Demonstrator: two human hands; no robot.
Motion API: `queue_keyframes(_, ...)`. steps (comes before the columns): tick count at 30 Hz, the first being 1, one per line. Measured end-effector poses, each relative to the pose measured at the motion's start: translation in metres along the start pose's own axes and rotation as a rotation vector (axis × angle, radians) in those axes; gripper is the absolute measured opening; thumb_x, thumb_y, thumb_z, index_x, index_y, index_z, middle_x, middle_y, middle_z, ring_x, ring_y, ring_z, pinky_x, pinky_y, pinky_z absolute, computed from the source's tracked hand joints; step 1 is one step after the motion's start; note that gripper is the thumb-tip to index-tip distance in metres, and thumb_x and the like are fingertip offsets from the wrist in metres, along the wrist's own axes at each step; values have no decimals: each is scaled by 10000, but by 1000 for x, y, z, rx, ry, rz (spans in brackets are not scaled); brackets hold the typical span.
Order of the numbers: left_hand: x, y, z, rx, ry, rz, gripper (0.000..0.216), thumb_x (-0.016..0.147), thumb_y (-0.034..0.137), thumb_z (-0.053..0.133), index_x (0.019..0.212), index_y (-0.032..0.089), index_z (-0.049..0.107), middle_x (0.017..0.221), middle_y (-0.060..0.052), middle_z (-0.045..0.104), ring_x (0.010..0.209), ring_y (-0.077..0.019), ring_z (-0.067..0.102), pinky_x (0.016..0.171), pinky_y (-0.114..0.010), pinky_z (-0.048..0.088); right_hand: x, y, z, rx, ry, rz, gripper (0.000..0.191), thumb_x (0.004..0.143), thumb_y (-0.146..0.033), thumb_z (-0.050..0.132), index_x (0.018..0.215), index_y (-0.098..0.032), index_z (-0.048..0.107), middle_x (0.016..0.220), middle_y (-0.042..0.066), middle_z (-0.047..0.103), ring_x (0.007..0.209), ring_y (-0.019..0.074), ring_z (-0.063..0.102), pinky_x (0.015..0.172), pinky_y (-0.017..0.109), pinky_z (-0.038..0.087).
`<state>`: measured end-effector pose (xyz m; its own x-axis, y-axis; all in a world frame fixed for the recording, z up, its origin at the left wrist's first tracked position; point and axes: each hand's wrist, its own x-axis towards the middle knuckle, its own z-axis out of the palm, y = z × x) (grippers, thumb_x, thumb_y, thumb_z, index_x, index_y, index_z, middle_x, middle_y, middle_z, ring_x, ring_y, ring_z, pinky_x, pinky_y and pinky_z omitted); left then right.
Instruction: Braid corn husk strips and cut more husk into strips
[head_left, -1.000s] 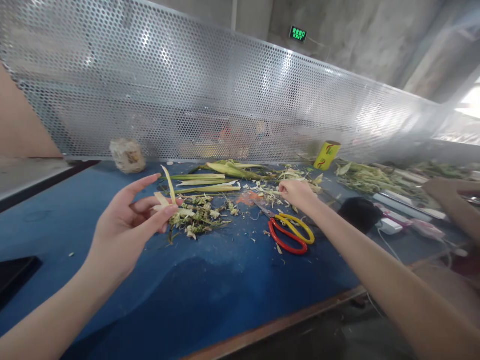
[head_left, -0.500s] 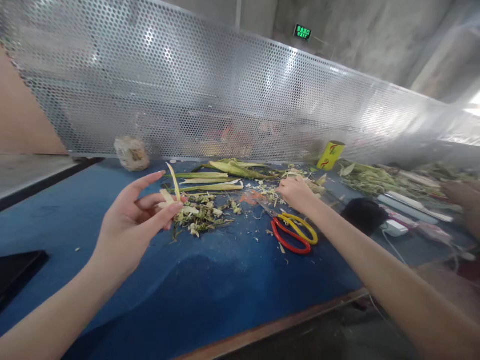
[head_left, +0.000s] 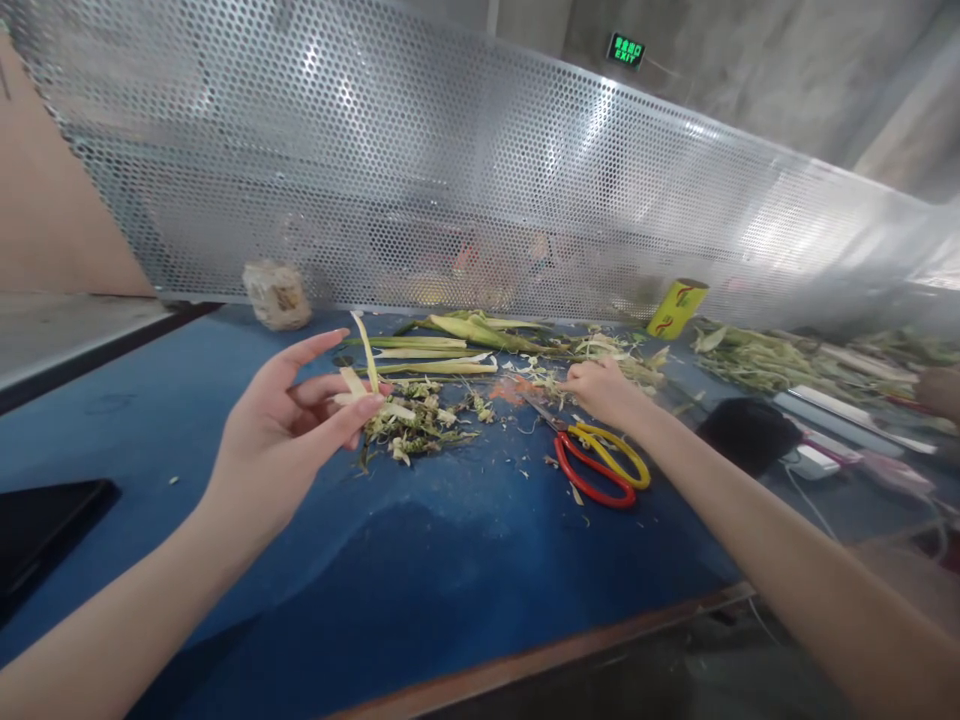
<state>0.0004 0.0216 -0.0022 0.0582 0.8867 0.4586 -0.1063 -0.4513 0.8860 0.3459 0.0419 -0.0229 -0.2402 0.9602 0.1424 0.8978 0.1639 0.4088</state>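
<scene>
I'm pinching pale strips (head_left: 364,350) in my left hand (head_left: 274,420) at the pile's (head_left: 420,425) left edge; my right hand (head_left: 602,388) is bunching by the far scraps (head_left: 609,346), grip hidden, can't tell. Seemingly I'm sorting strips; next is calling for a steady left pinch.
</scene>
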Motion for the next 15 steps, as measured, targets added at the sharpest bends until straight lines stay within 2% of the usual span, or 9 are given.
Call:
queue_keyframes(7,1,0,0,3,-5,10,584,631,203,712,1165,185,475,622,15,595,809,-189,645,405,-107,428,4,-5,-3,136,-120,129,379,730,-52,407,983,-196,649,906,79,629,857,185,523,637,292,205)
queue_keyframes(11,1,0,0,3,-15,20,579,631,198,710,1162,188,479,611,15,590,823,-194,643,399,-107,427,5,-4,-2,158,-144,134,383,709,-51,415,935,-225,669,893,60,632,836,177,530,617,285,205)
queue_keyframes(15,1,0,0,14,-9,14,588,620,205,715,1158,180,480,609,8,601,815,-198,647,390,-110,428,4,-5,0,136,-129,120,451,724,-39,399,1037,-262,634,917,72,618,856,188,525,656,309,202)
